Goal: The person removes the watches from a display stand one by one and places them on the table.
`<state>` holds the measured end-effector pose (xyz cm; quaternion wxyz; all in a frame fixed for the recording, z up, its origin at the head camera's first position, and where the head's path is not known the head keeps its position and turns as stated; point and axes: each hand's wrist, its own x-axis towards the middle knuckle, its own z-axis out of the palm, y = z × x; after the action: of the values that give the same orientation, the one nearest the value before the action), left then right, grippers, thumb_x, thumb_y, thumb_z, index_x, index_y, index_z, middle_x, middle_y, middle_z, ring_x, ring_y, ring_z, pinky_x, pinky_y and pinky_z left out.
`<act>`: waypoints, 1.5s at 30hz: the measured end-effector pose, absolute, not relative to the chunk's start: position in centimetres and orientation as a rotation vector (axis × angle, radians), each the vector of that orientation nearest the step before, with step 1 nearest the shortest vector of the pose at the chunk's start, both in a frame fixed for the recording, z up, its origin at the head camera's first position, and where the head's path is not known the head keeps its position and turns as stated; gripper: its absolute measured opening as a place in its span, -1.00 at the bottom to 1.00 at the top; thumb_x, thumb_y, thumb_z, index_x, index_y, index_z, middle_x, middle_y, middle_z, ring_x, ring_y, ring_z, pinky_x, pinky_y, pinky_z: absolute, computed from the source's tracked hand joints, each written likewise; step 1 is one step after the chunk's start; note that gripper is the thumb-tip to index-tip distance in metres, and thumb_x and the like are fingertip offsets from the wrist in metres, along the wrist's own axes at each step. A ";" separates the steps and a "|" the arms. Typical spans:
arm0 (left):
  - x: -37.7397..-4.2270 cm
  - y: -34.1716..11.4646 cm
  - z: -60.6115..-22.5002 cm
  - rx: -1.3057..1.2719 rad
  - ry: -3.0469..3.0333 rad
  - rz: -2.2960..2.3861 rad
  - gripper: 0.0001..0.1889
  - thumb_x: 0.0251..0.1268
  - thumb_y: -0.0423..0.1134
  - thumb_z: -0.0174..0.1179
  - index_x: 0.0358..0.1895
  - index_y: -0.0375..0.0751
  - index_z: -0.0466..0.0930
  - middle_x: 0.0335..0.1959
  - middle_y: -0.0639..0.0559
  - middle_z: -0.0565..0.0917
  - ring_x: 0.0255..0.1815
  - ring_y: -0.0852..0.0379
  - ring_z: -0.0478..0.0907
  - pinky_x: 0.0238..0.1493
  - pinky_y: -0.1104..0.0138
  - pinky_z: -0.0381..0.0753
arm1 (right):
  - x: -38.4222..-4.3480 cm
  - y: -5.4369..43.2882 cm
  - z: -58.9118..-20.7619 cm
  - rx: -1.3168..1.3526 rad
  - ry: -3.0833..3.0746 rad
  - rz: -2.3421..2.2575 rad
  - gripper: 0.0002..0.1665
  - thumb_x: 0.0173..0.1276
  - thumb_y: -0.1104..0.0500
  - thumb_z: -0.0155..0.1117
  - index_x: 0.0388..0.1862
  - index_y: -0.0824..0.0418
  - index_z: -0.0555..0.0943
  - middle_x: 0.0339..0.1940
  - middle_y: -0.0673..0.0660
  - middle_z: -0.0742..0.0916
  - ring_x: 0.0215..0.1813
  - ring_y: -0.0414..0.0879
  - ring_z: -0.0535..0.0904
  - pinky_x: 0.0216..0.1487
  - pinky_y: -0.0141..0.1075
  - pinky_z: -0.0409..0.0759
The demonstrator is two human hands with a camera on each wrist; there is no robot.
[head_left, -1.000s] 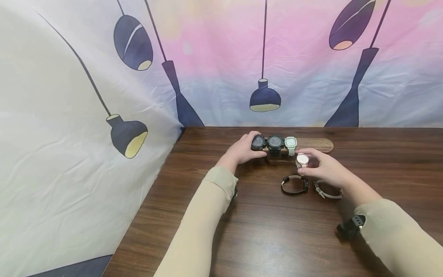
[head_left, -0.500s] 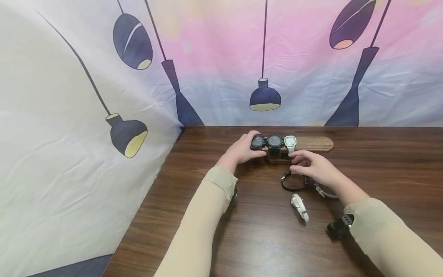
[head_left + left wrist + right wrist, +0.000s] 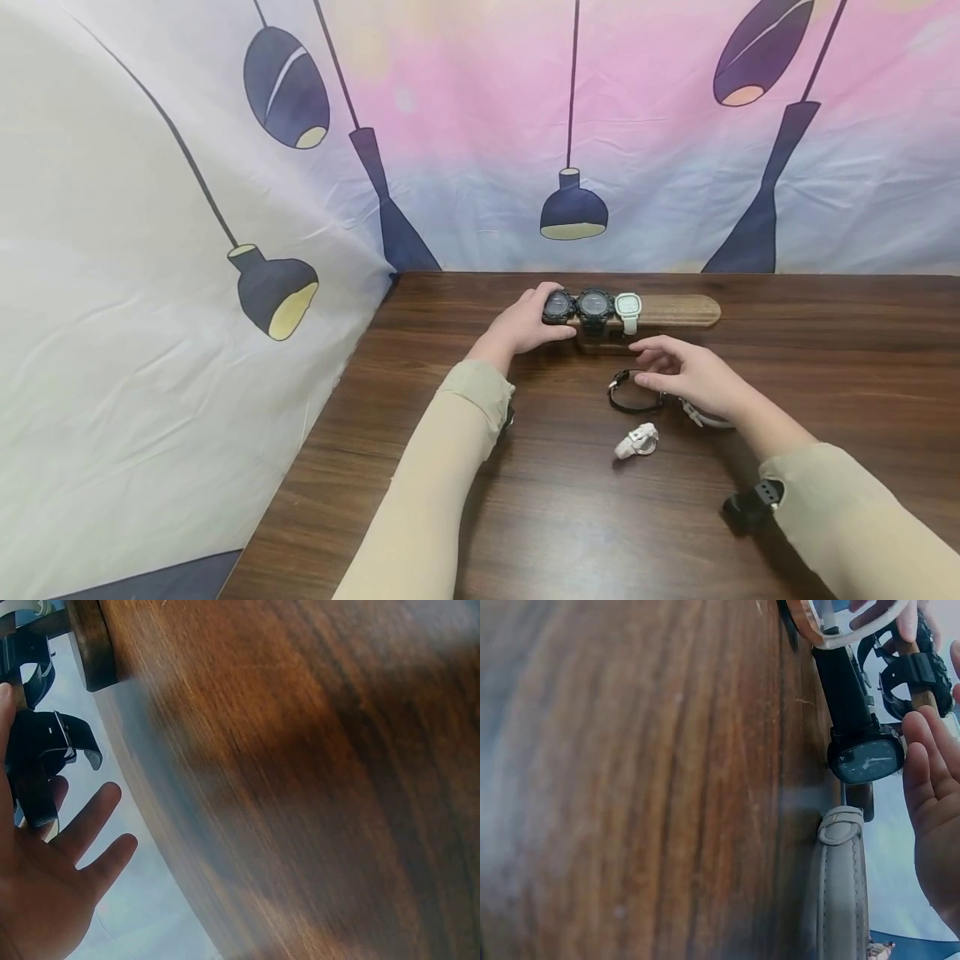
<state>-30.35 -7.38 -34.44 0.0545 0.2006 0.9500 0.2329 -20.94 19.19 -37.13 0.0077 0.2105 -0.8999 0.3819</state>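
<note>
My left hand [image 3: 521,323] grips the left end of a wooden watch stand [image 3: 678,311], beside a black watch [image 3: 557,307]. A second black watch [image 3: 594,306] and a pale green watch [image 3: 628,306] sit farther along its bar. My right hand [image 3: 693,375] holds nothing; its fingers are loosely bent in front of the stand. Partly below it lies a black-strapped watch [image 3: 868,760], and a grey-strapped watch [image 3: 701,418] is half hidden by the wrist. A white watch [image 3: 637,442] lies on the table nearer to me.
The brown wooden table [image 3: 570,533] ends at a patterned cloth backdrop [image 3: 480,167]. Bare bar shows on the stand's right half. A black camera [image 3: 750,506] is worn at my right wrist, below the sleeve.
The white watch has left my right hand and dropped to the table, where it has turned round. My right hand has drawn slightly back from the stand. My left hand has stayed put.
</note>
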 end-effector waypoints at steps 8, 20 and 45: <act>-30.3 -7.3 -34.5 0.604 2.889 0.704 -0.21 0.10 0.21 0.25 0.37 0.19 0.08 0.21 -0.03 0.32 0.13 0.04 0.41 0.10 0.13 0.40 | -19.8 19.5 -36.7 0.693 -2.782 1.127 -0.48 0.23 0.00 0.35 0.15 0.13 0.53 -0.13 0.06 0.67 -0.21 -0.20 0.57 -0.20 -0.29 0.51; -30.3 -7.2 -34.3 0.602 2.880 0.718 -0.21 0.11 0.22 0.24 0.38 0.20 0.08 0.22 -0.03 0.31 0.15 0.02 0.40 0.10 0.11 0.40 | -17.6 19.4 -37.7 0.825 -2.731 1.138 -0.55 0.23 0.09 0.36 0.10 0.13 0.57 -0.26 -0.03 0.65 -0.32 -0.28 0.54 -0.32 -0.33 0.50; -30.2 -7.4 -34.3 0.615 2.886 0.699 -0.20 0.11 0.23 0.23 0.38 0.17 0.07 0.23 -0.05 0.31 0.14 0.02 0.41 0.09 0.11 0.41 | -16.5 18.9 -39.2 1.099 -2.737 1.217 -0.73 0.26 0.09 0.32 -0.06 0.10 0.66 -0.08 -0.05 0.62 -0.17 -0.27 0.51 -0.22 -0.36 0.47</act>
<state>-30.21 -7.39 -34.32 0.0545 0.2024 0.9503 0.2302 -16.46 18.86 -39.25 -0.0244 0.3443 -0.8575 0.3814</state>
